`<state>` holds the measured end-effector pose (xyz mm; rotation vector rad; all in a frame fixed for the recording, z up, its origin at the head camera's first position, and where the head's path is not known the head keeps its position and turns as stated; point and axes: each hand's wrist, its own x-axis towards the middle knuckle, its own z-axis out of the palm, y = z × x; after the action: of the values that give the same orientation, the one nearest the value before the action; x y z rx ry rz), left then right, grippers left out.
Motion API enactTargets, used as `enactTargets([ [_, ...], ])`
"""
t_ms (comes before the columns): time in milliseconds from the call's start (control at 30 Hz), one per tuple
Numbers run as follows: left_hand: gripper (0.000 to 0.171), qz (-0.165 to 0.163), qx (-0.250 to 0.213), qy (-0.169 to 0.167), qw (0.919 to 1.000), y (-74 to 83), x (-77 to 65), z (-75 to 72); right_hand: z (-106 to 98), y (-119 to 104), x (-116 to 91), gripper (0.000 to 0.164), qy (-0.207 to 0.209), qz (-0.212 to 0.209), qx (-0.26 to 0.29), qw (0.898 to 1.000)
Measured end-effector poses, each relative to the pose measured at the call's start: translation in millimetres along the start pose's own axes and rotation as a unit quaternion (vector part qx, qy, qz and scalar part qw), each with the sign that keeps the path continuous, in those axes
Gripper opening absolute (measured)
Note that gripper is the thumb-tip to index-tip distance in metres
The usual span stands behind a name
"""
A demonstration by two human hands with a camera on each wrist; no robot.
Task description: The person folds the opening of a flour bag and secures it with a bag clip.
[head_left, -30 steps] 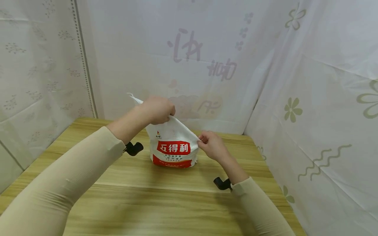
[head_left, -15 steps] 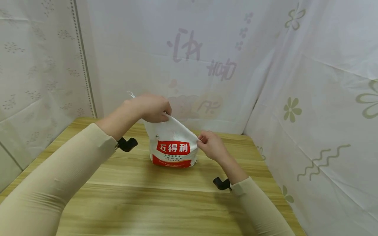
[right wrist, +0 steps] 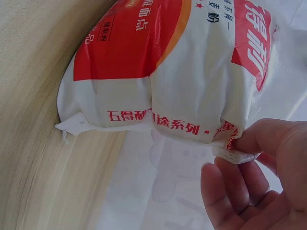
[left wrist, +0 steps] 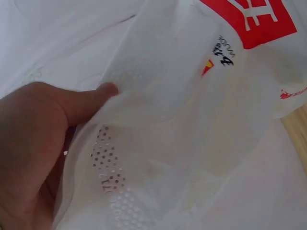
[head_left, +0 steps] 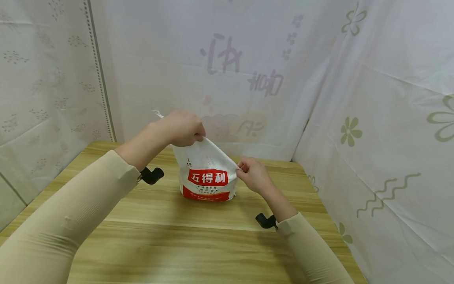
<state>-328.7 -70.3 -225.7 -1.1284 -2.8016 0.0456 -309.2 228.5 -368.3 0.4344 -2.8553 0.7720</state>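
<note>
A white flour bag [head_left: 207, 177] with red panels and white lettering stands on the wooden table, its bottom bulging. Its upper part is slack and drawn up to the left. My left hand [head_left: 182, 128] grips the top edge, and in the left wrist view the thumb presses on the thin white sack wall [left wrist: 158, 139]. Lower down, my right hand [head_left: 254, 173] pinches the bag's right corner. The right wrist view shows thumb and fingers of that hand [right wrist: 268, 167] closed on the folded corner [right wrist: 232, 154]. What lies inside the bag is hidden.
The wooden table [head_left: 170, 252] reaches toward me in front of the bag. Pale printed curtains [head_left: 227, 79] hang behind it and on both sides. A black camera mount [head_left: 151, 176] sticks out from the left wrist, and another mount [head_left: 265, 221] from the right.
My left hand has shifted slightly to the left with the bag's top edge in its grip. The right hand and the bag's base have hardly moved.
</note>
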Motion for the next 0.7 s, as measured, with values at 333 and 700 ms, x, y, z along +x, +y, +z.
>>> enactTargets([
  [333,0.021,0.016,-0.014,0.001,0.9998,-2.9,-5.2,-3.5,1,-1,0,0.007,0.002,0.000,0.001,1.000],
  [700,0.014,-0.025,-0.082,-0.025,0.9960,-16.3,-20.7,-20.0,2,1,-1,0.006,0.008,-0.005,0.004,1.000],
])
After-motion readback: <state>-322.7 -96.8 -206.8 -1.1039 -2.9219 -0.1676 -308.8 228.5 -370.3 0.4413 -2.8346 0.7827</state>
